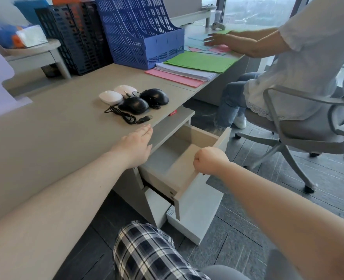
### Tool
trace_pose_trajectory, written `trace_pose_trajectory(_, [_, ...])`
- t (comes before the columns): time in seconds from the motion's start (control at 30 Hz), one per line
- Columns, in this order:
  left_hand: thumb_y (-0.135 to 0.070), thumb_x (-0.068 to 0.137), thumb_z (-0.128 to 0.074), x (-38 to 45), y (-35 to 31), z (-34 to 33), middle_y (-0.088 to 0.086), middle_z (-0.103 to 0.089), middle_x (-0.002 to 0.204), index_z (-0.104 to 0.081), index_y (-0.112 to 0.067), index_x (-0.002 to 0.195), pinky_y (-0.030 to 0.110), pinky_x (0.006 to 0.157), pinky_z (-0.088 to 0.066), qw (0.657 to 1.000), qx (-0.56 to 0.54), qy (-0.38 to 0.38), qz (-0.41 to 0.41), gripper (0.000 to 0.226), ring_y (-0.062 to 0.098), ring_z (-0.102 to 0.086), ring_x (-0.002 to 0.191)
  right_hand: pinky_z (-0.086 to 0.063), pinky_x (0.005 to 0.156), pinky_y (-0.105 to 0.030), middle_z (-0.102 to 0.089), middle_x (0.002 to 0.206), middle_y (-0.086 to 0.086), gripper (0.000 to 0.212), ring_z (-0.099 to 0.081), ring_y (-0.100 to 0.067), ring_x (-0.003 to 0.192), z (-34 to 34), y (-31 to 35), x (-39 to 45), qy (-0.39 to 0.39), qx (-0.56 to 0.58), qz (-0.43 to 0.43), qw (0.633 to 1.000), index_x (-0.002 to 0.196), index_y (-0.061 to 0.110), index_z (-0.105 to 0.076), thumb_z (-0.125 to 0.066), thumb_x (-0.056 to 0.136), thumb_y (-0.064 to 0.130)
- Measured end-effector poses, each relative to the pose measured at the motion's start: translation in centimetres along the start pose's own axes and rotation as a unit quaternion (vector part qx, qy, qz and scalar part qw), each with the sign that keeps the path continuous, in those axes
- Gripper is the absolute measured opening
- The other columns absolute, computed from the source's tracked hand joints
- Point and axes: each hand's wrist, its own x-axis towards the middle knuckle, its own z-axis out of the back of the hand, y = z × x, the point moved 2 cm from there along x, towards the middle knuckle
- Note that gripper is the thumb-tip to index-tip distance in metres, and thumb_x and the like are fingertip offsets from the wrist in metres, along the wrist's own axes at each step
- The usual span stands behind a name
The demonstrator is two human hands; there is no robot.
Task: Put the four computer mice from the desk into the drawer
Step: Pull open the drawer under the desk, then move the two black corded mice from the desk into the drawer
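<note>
A blue file rack (147, 33) stands beside black racks (78, 37). Near them lie green (201, 61) and pink papers (175, 77). A seated person (300, 57) occupies a grey swivel chair (308, 134).

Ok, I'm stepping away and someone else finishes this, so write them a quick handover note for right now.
Left hand: open, flat on the desk edge, holding nothing.
Right hand: closed on the front edge of the drawer, which is pulled open and looks empty.
Mice: two white mice and two black corded mice sit clustered on the desk.
Done: drawer opened.
Left: move all four mice in, cables included.
</note>
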Motion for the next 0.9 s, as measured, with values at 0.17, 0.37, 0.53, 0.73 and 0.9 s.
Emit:
trace_pose_trajectory(0.17, [-0.026, 0.101, -0.034, -1.4, -0.6, 0.0, 0.002, -0.005, 0.162, -0.013, -0.009, 0.151, 0.034, 0.117, -0.017, 1.0, 0.007, 0.001, 0.024, 0.057, 0.014, -0.007, 0.148, -0.045, 0.056, -0.026, -0.047, 0.059, 0.001, 0.024, -0.054, -0.027, 0.067, 0.4, -2.2, -3.5, 0.017, -0.038, -0.047, 0.998, 0.056, 0.012, -0.048, -0.042, 0.079, 0.017])
trace_pose_trajectory(0.37, [-0.027, 0.101, -0.034, -2.6, -1.0, -0.6, 0.003, -0.005, 0.162, -0.012, -0.008, 0.151, 0.035, 0.117, -0.017, 0.999, 0.003, 0.002, 0.037, 0.058, 0.015, -0.006, 0.148, -0.042, 0.052, -0.024, -0.049, 0.062, 0.001, 0.023, -0.049, -0.022, 0.058, 0.1, -4.3, -6.5, 0.035, -0.075, -0.101, 0.991, 0.056, 0.012, -0.048, -0.043, 0.078, 0.016])
trace_pose_trajectory(0.53, [-0.027, 0.101, -0.034, -2.7, -0.7, -0.7, 0.003, -0.007, 0.161, -0.013, -0.009, 0.151, 0.036, 0.117, -0.017, 0.999, -0.003, -0.002, 0.035, 0.057, 0.015, -0.007, 0.148, -0.04, 0.052, -0.024, -0.047, 0.061, 0.001, 0.023, -0.044, -0.017, 0.051, 0.3, -5.4, -8.0, 0.041, -0.086, -0.141, 0.985, 0.054, 0.014, -0.045, -0.044, 0.077, 0.015])
trace_pose_trajectory(0.73, [-0.028, 0.1, -0.035, -2.3, -0.2, -0.5, 0.002, -0.015, 0.16, -0.02, -0.01, 0.15, 0.036, 0.116, -0.021, 0.999, -0.008, -0.012, 0.03, 0.055, 0.015, -0.013, 0.147, -0.041, 0.053, -0.025, -0.049, 0.063, 0.002, 0.021, -0.046, -0.017, 0.053, 0.2, -5.0, -8.0, 0.056, -0.111, -0.149, 0.981, 0.056, 0.014, -0.047, -0.044, 0.077, 0.013])
trace_pose_trajectory(0.9, [-0.027, 0.098, -0.039, -1.8, -0.1, 0.4, 0.006, -0.046, 0.142, -0.046, -0.008, 0.131, 0.042, 0.103, -0.04, 0.998, -0.029, -0.04, 0.033, 0.039, 0.027, -0.043, 0.129, -0.045, 0.06, -0.028, -0.048, 0.065, 0.002, 0.016, -0.056, -0.025, 0.07, 0.3, -3.5, -6.5, 0.07, -0.094, -0.127, 0.985, 0.069, 0.011, -0.054, -0.043, 0.08, 0.013])
